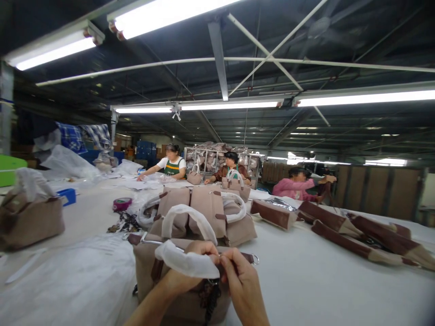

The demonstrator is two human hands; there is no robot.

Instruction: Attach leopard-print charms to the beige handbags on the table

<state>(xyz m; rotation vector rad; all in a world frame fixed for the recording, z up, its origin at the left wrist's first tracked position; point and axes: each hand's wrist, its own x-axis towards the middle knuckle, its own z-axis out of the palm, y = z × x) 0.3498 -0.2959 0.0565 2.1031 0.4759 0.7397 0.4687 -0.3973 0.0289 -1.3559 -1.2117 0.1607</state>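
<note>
A beige handbag [146, 262] with brown trim stands right in front of me. Its handles, one of them a near handle [186, 262], are wrapped in white paper. My left hand [199, 256] reaches under that near handle, its fingers closed in a pinch at the bag's top. Beside it, my right hand [239, 271] pinches close to the same spot, fingertips almost touching the left ones. What lies between the fingers is too small to make out. A dark brown and black charm [210, 296] hangs just below the hands, against the bag's front.
Several beige handbags [200, 208] stand behind mine. Left are dark charms [127, 222], purple tape [122, 203], a blue box [68, 196] and another bag [34, 217]. Brown-bottomed bags [353, 240] lie right. Across the table are a person in a green apron [173, 166] and two others.
</note>
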